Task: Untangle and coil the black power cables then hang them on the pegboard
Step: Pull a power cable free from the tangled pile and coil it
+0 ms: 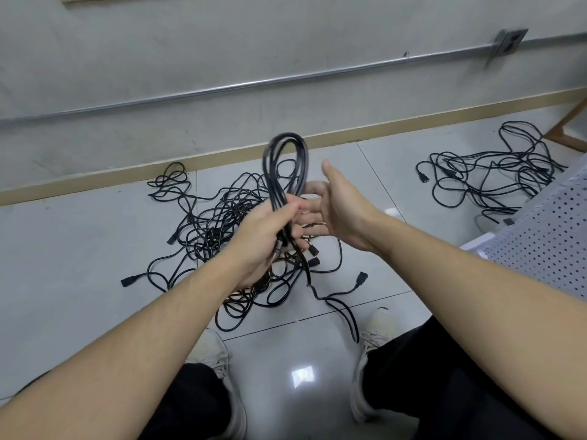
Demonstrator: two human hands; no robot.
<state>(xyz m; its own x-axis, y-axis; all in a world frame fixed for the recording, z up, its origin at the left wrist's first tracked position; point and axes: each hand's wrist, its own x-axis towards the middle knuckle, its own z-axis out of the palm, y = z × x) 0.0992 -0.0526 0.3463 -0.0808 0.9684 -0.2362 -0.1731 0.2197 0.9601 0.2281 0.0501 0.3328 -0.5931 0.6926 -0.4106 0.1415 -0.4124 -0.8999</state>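
My left hand (pixel 265 236) grips a coiled black power cable (pixel 284 166) around its middle, with the loops standing up above my fist. The cable's loose tail (pixel 336 304) hangs down toward the floor. Just to the right of the coil, my right hand (pixel 336 206) is held flat with straight fingers and grips nothing. Below my hands a tangled pile of black cables (pixel 222 223) lies on the tiled floor. A white pegboard (pixel 552 236) shows at the right edge.
A second tangle of black cables (pixel 486 176) lies on the floor at the far right, near a wooden frame leg (pixel 568 122). A grey wall with a metal conduit (pixel 222 87) runs behind. My shoes (pixel 374 344) stand close to the pile.
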